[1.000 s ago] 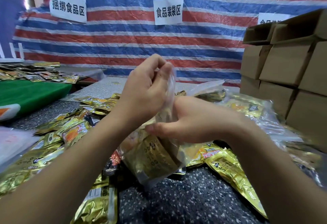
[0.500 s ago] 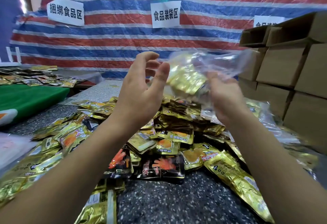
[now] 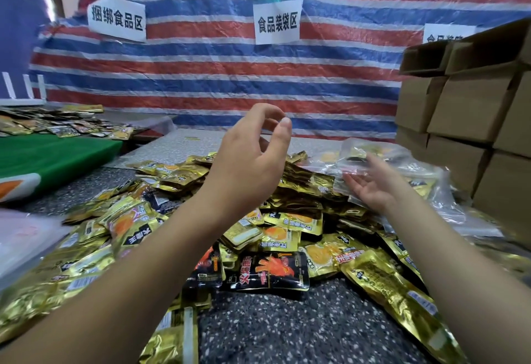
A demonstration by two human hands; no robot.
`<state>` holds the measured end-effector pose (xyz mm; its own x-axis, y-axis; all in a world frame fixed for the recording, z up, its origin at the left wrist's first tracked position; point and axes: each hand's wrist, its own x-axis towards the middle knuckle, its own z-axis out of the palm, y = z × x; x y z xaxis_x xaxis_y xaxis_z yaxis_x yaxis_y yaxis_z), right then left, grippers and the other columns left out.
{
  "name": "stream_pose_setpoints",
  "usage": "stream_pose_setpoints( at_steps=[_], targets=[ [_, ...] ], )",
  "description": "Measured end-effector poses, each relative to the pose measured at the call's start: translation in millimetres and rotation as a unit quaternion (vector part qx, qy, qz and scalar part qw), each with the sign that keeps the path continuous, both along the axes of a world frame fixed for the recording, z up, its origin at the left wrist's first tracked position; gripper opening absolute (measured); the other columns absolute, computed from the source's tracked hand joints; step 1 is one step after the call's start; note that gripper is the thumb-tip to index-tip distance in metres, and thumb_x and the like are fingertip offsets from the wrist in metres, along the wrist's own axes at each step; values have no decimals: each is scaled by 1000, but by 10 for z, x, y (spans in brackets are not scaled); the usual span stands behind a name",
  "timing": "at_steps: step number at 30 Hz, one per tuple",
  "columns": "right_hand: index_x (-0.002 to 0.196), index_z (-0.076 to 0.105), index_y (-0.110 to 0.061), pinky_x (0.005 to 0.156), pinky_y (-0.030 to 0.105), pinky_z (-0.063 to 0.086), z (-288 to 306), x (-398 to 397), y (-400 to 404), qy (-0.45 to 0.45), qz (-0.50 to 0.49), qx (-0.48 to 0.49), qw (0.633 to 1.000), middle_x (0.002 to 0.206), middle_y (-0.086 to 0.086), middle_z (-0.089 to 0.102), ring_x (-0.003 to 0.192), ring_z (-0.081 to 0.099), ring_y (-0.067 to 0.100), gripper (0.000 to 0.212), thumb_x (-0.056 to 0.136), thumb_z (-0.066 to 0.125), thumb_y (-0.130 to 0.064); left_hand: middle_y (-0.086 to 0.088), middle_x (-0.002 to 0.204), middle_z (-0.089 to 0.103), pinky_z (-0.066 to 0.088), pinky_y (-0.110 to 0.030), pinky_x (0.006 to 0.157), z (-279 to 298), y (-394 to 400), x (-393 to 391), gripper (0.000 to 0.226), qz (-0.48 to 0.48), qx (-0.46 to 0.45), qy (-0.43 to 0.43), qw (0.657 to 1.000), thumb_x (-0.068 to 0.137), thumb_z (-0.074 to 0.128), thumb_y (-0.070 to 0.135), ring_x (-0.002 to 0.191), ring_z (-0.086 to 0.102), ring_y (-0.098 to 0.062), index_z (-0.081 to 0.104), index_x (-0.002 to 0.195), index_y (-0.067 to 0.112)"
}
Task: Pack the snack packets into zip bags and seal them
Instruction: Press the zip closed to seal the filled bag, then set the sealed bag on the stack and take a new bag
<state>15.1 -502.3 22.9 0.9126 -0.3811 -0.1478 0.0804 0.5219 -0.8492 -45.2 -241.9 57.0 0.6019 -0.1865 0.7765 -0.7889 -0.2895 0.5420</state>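
A heap of gold and black snack packets [image 3: 275, 220] covers the speckled table [image 3: 287, 329]. My left hand [image 3: 253, 159] hovers above the heap with loosely curled fingers and holds nothing. To the right, my right hand [image 3: 373, 185] lies palm up with straight fingers, also holding nothing. Just beyond its fingertips a filled clear zip bag [image 3: 370, 154] rests on a pile of other filled zip bags [image 3: 436, 191]. I cannot tell if the fingertips touch that bag.
Stacked cardboard boxes [image 3: 471, 111] stand at the right. A green mat [image 3: 48, 157] and more packets [image 3: 57, 122] lie at the left. A clear plastic sheet [image 3: 20, 237] sits at the near left. A striped tarp with paper signs hangs behind.
Both hands held a filled zip bag over the heap. The right hand swung it up and to the right, and now it lies on the bag pile. Both hands are free.
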Motion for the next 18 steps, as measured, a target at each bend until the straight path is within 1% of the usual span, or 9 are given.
stream_pose_setpoints(
  at_steps=[1,3,5,6,8,10,13,16,18],
  targets=[
    [104,55,-9,62,27,62,2,-18,5,-17,2,20,1000,114,23,57,96,65,28,23,101,55,-32,14,101,59,52,-26,68,-2,-6,-3,16,3,2,0,1000,104,43,36,80,66,-10,53,110,26],
    [112,61,-5,70,26,62,12,-55,14,-64,7,73,995,120,20,63,99,68,24,25,99,58,-26,14,99,60,53,-31,66,-1,-8,-16,17,6,3,0,1000,104,42,36,75,66,-13,54,109,25],
    [119,61,-2,85,29,59,23,-108,41,-101,16,124,987,127,20,62,110,66,25,27,97,60,-18,14,96,61,54,-37,66,3,-7,-31,18,13,2,-1,1000,104,42,35,72,66,-17,56,107,23],
    [119,60,-1,91,31,57,14,-140,64,-105,20,129,986,129,21,61,114,65,26,26,97,60,-14,13,95,62,54,-38,66,5,-8,-30,19,18,0,-1,1000,104,43,35,71,66,-17,57,106,23],
    [124,57,1,97,35,54,-38,-199,124,-85,21,99,991,128,22,61,115,63,29,28,99,56,-11,13,92,63,53,-37,64,3,-13,-11,20,28,-3,1,1000,104,44,35,69,66,-14,59,102,22],
    [125,54,3,92,36,56,-104,-269,200,-66,28,81,994,124,23,63,110,65,29,28,102,52,-12,13,86,63,49,-29,58,-14,-8,14,19,39,8,-1,999,103,46,33,64,64,-9,60,96,23],
    [112,57,0,68,30,61,-160,-397,333,-43,50,58,996,104,16,69,92,69,24,22,103,50,-18,11,66,58,34,-14,49,-52,12,10,22,52,53,-23,997,101,52,28,53,53,-2,65,88,17],
    [94,62,-9,56,25,56,-190,-539,430,-29,66,-7,997,74,3,69,68,66,14,23,103,50,-26,6,49,47,27,-19,44,-105,12,-68,46,54,85,-20,995,101,48,39,44,41,-6,62,70,8],
    [84,58,-14,55,24,52,-205,-629,486,-36,68,-42,996,66,-1,64,59,62,11,27,103,48,-29,-7,48,49,31,-32,46,-157,4,-124,61,45,114,7,992,101,41,46,42,37,-9,56,62,2]
  ],
)
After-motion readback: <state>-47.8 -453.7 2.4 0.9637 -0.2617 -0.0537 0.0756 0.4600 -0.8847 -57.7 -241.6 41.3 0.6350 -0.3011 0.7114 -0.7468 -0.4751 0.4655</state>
